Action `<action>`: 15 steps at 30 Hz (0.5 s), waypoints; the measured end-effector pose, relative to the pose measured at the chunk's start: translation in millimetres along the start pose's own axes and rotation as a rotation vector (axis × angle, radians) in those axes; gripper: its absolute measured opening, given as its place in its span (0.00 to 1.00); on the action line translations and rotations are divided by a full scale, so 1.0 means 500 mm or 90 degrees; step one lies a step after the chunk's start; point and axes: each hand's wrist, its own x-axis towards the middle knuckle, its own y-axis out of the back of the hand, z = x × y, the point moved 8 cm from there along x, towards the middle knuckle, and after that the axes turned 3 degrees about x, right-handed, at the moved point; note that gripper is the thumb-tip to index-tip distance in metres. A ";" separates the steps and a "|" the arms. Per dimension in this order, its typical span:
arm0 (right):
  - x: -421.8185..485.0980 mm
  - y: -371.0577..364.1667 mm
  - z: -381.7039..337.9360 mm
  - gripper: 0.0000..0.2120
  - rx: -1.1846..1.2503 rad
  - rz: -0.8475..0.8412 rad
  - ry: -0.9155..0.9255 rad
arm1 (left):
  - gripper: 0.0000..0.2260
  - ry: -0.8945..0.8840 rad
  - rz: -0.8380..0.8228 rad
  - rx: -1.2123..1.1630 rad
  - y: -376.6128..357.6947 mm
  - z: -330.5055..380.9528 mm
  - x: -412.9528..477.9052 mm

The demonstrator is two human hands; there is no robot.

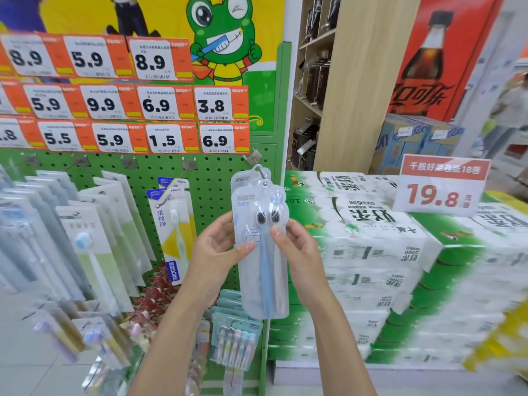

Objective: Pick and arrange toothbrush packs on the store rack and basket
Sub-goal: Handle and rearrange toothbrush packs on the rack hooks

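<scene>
Head view, as I observed it from the remote station. The left grip pinched the left edge of the toothbrush pack, thumb across the clear front and fingers behind it. The right grip pinched the opposite edge in the same manner, its thumb pressed just below the two dark brush heads. The pack stood upright between the two grips, brush heads up, handles reaching down past both wrists. Directly above the grips, the pack's hang tab met the tip of a metal hook on the green pegboard; I could not tell whether the tab was threaded onto it. A second pack of the same kind hung on that hook, just behind the held one. To the left of the left grip hung a yellow-and-white single-brush pack, and farther left, rows of pale packs. Below the grips hung a multi-brush pack. Well above the grips, orange-and-white price tags covered the board. To the right of the right grip, stacked tissue-roll bundles carried a 19.8 price sign.
</scene>
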 end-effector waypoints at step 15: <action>0.032 -0.007 0.032 0.09 -0.034 0.152 0.019 | 0.22 -0.026 0.154 0.009 0.010 -0.015 0.018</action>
